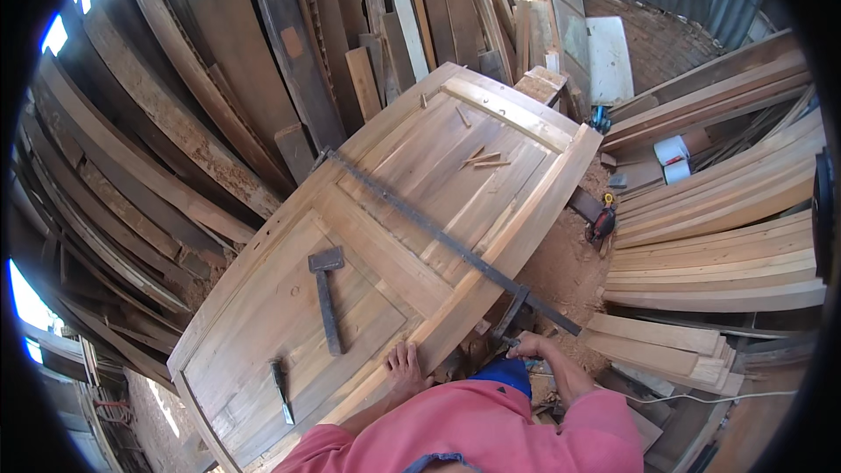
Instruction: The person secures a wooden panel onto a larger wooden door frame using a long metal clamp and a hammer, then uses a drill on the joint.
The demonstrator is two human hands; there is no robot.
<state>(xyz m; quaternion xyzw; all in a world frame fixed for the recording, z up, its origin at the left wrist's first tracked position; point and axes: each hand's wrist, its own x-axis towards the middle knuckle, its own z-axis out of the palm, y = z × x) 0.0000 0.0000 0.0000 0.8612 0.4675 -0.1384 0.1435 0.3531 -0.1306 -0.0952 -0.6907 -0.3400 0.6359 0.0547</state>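
Observation:
A wooden panel door (pixel 377 254) lies flat in front of me, and a long metal bar clamp (pixel 429 226) stretches across its width. My left hand (pixel 406 370) rests on the door's near edge, fingers laid over the wood. At the clamp's near end, my right hand (pixel 528 346) is closed around its screw handle, partly hidden by the fingers. On the door's left half lie a mallet (pixel 326 298) with a dark block head and a chisel (pixel 280 390) with a dark handle. Several thin wooden pegs (pixel 484 160) are scattered over the right half.
Tall dark planks (pixel 289 44) lean behind the door. Stacked boards (pixel 718 263) fill the right side. A red and black power tool (pixel 602 221) sits on the floor among wood shavings, near a white container (pixel 672 151). A pale cable (pixel 727 397) runs at lower right.

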